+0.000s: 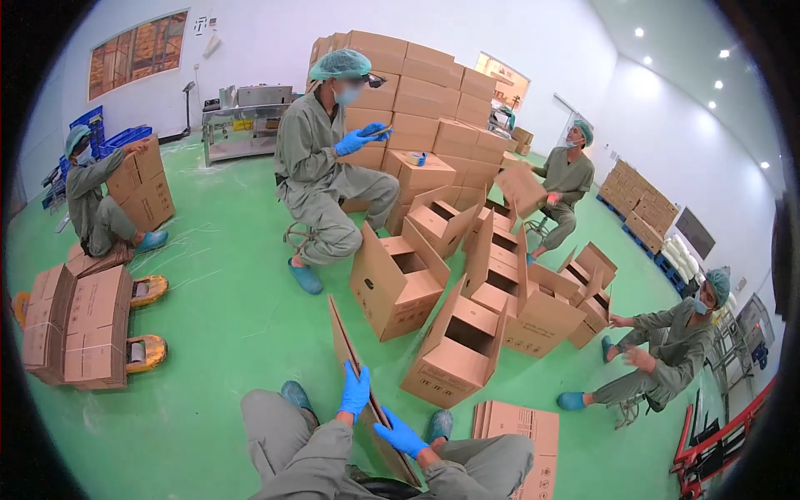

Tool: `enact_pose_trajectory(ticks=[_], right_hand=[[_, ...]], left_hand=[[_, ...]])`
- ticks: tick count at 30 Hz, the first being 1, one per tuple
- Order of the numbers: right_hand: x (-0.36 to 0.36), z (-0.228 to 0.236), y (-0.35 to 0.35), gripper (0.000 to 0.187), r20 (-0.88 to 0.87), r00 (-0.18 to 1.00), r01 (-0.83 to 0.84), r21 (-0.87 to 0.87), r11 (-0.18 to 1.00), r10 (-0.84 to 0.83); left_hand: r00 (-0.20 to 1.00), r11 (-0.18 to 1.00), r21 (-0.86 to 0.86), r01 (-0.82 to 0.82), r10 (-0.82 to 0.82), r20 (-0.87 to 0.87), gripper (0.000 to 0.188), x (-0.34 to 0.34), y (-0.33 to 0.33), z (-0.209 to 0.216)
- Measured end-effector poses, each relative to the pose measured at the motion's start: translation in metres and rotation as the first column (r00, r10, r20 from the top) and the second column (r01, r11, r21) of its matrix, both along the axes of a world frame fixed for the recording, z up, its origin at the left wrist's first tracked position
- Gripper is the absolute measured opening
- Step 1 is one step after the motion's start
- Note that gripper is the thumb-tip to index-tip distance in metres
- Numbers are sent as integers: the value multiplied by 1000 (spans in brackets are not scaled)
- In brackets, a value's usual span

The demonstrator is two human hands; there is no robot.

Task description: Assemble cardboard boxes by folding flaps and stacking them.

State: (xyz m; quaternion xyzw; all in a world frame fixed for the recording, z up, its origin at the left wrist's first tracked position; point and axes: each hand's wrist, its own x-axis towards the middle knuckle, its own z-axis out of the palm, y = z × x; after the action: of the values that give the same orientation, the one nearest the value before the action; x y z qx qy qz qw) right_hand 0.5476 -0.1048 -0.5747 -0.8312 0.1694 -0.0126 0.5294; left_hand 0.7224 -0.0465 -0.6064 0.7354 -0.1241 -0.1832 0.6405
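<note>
A flattened cardboard box (pixel 342 340) stands on edge between my knees, its long side running away from me. My left hand (pixel 355 393), in a blue glove, grips its upper edge, fingers pointing up. Closer to my body, my right hand (pixel 402 433), also gloved in blue, holds the right face of the same box with its fingers along the board. The fingertips of that hand are partly hidden. Beside my right knee lies a stack of flat cardboard boxes (pixel 521 421). Ahead to the right, an opened cardboard box (pixel 450 367) stands upright with its flaps raised.
Several more opened boxes (pixel 400 283) cluster ahead. A wall of closed cartons (pixel 417 92) rises behind them. Co-workers sit around: one person (pixel 321 167) ahead, another (pixel 675 350) at right. Bundled flat boxes (pixel 96 325) rest on yellow pallet-truck forks (pixel 148 353) at left.
</note>
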Motion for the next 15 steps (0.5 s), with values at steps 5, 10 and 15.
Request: enact_pose_trajectory(ticks=[5, 10, 15], right_hand=[[-19, 23, -52, 64, -35, 980, 196, 64, 979, -194], [-10, 18, -126, 47, 76, 883, 469, -164, 868, -463], [24, 28, -137, 43, 45, 835, 542, -249, 803, -549]], left_hand=[[993, 992, -41, 117, -118, -21, 81, 0, 19, 25], [915, 848, 404, 343, -400, 61, 85, 3, 81, 12], [510, 768, 605, -209, -443, 737, 68, -83, 102, 51]])
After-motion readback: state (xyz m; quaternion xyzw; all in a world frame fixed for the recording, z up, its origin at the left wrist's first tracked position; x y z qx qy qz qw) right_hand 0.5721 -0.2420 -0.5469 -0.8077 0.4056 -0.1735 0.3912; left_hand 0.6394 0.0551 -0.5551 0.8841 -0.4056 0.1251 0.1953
